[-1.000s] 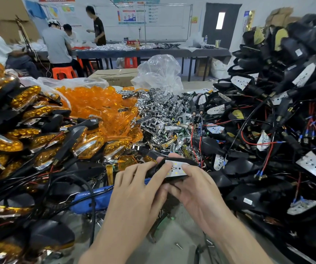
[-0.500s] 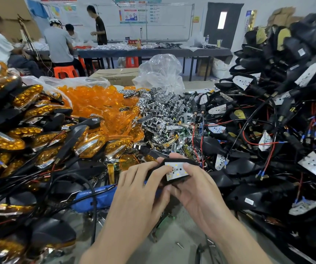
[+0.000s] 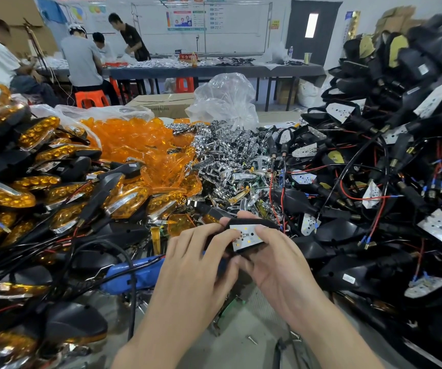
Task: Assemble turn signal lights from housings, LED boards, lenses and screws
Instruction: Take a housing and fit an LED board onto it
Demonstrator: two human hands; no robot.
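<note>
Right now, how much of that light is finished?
Done: the LED board sits in the black housing. In hand: left hand and right hand grip that housing, fingers on the board. Left: no lens yet; orange lenses wait behind, a screw lies nearby.

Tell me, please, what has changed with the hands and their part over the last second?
Little: the housing with its LED board has been tipped slightly toward the camera, so more of the board's face shows. The left hand and right hand keep their grip on it; nothing was let go. The heap of amber lenses lies as before.
</note>
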